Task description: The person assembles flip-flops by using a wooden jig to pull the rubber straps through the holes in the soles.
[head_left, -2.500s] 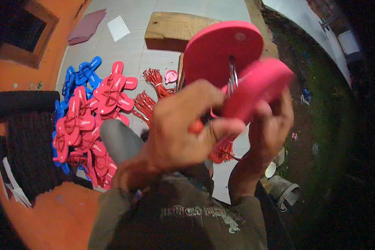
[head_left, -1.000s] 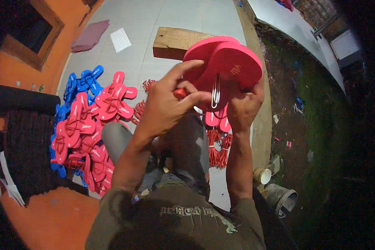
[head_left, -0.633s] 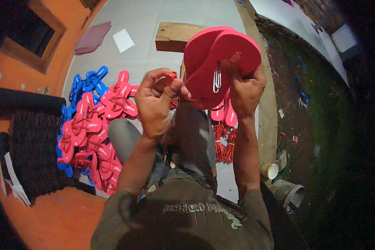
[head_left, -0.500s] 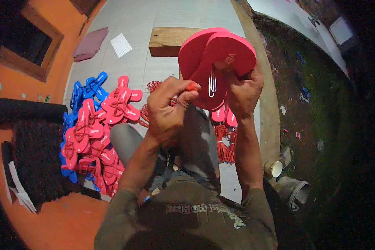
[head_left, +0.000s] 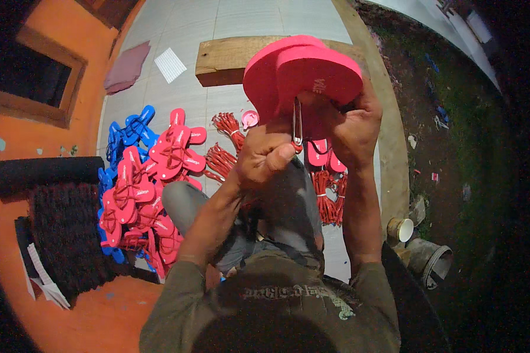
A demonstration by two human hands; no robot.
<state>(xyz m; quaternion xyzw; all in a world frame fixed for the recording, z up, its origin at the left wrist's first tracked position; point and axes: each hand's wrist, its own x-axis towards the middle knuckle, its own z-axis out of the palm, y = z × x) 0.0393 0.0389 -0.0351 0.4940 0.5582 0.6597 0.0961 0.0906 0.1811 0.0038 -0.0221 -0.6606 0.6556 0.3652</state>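
Note:
A pair of pink flip-flop soles (head_left: 321, 67) is raised in front of me, one partly behind the other. My right hand (head_left: 359, 126) grips them at the right edge, its fingers partly hidden by the soles. From the front sole's face a narrow metal wire loop (head_left: 297, 120) points down toward me. At its lower tip sits a small red piece (head_left: 298, 148), which looks like the end of a strap. My left hand (head_left: 265, 156) pinches at that tip, thumb and fingers closed on the red piece; the rest of it is hidden.
Pink flip-flops (head_left: 174, 144) with red straps lie heaped on the left, blue ones (head_left: 138, 129) behind them. Bundles of red straps (head_left: 221, 162) rest beyond my knee, others (head_left: 330, 197) at right. A wooden block (head_left: 224, 62) stands behind the soles. A black roll (head_left: 47, 173) lies far left.
My left hand has moved right and down, bringing the red piece to the wire loop's tip. The soles have tilted slightly in my right hand, and the whole view has shifted a little.

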